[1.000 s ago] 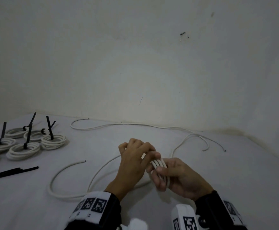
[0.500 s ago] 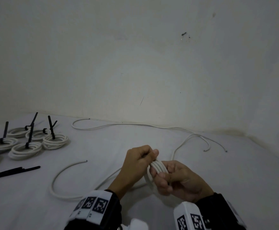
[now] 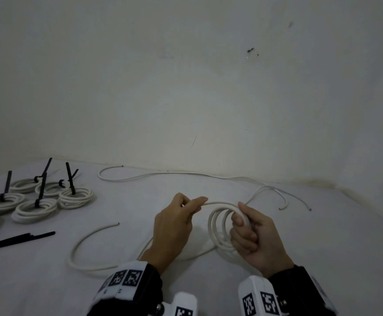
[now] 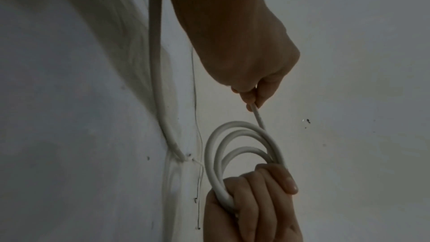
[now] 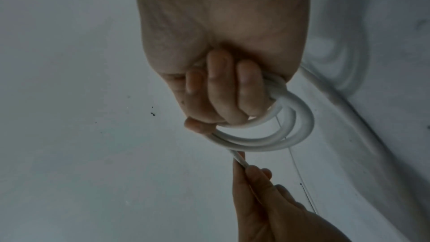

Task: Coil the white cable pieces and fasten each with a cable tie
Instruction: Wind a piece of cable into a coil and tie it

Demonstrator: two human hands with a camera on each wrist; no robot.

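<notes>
My right hand (image 3: pixel 252 233) grips a coil of white cable (image 3: pixel 217 226) of about three loops, fingers curled through the ring (image 5: pixel 274 135). My left hand (image 3: pixel 181 215) pinches the cable's running strand (image 3: pixel 211 203) just left of the coil, between thumb and forefinger (image 4: pixel 252 97). The rest of that cable (image 3: pixel 88 245) trails in a wide loop on the white surface to the left, its free end near the middle. The coil (image 4: pixel 235 146) stands upright between both hands.
Several finished white coils with black cable ties (image 3: pixel 40 197) lie at the left. A bundle of loose black cable ties (image 3: pixel 15 240) lies in front of them. Another long white cable (image 3: pixel 186 174) runs along the wall (image 3: pixel 186 87) at the back.
My hands have drawn apart: the left slid leftward along the strand while the right turned the coil to face the camera, showing its open loops.
</notes>
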